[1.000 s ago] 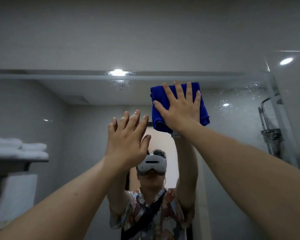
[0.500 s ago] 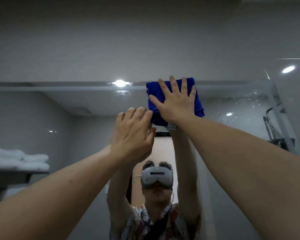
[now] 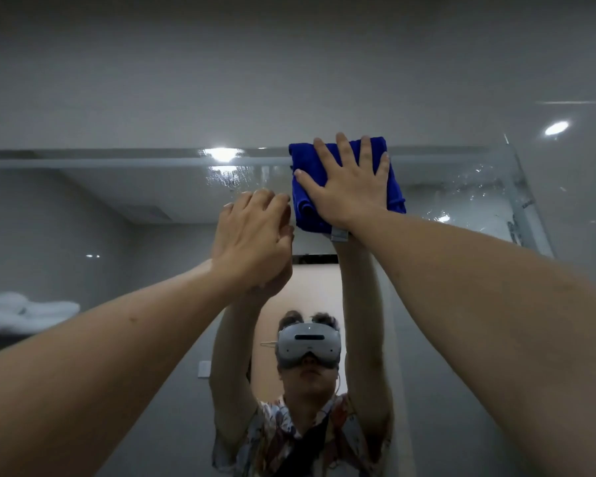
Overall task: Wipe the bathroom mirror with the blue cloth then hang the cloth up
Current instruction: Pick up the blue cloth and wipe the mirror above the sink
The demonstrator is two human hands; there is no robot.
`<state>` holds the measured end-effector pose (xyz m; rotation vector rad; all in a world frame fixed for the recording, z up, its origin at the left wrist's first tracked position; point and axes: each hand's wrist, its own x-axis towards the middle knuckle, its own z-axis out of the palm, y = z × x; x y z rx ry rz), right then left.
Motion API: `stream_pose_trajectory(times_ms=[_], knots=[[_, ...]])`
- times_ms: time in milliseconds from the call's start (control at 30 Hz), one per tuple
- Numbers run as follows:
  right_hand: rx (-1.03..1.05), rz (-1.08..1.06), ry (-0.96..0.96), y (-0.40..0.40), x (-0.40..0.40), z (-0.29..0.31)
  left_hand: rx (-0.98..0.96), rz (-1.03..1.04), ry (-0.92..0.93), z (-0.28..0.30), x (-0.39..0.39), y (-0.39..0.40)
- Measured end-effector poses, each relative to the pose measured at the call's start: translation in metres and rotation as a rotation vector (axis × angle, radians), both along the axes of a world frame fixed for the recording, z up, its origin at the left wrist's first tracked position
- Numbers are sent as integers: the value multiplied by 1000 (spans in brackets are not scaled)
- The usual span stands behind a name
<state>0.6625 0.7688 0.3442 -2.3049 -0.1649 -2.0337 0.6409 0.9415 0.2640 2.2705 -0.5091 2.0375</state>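
Nearest the camera, forearms: both bare arms reach up and forward toward the mirror, left arm from lower left, right arm from lower right.
Left hand: raised against the mirror, just left of the blue cloth and below its top edge; fingers relaxed and slightly bent, holding nothing; fingertips appear to meet their own reflection, though contact with the glass cannot be confirmed.
Right hand: flat on the blue cloth, fingers straight and spread, pressing it to the mirror.
Hands relative to each other: close side by side, left hand lower, not touching.
Blue cloth: folded into a thick pad, held at the mirror's top edge, its upper part overlapping the frame line; a pale tag shows at its lower edge beside the wrist.
Mirror surface: wet streaks and droplets right of the cloth and under the reflected ceiling light.
Reflection, farther in the mirror: person in a white headset and patterned shirt, arms raised; folded white towels on a shelf at far left.
Above the mirror: plain grey wall.
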Motion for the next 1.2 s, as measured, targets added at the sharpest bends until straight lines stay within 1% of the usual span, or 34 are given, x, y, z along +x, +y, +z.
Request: stream_pose_trajectory(times_ms=[167,367,500,700,1000,1133,1200], knots=[[-13,18,-17,-17,2,-4,-61,41,24,-15,4,-21],[-22,18,-16,-38,2,-7,-43,4,-15,-19,3,-57],[-38,24,-4,-54,0,-7,-83,14,-9,-22,6,-76],[7,17,0,-96,-3,-10,-58,7,10,-26,0,-94],[44,14,4,-96,-5,-26,-119,-70,30,-34,15,-101],[53,11,10,-98,-5,-43,-55,23,65,-34,13,-98],[55,10,11,-97,-4,-54,-55,39,72,-36,12,-97]])
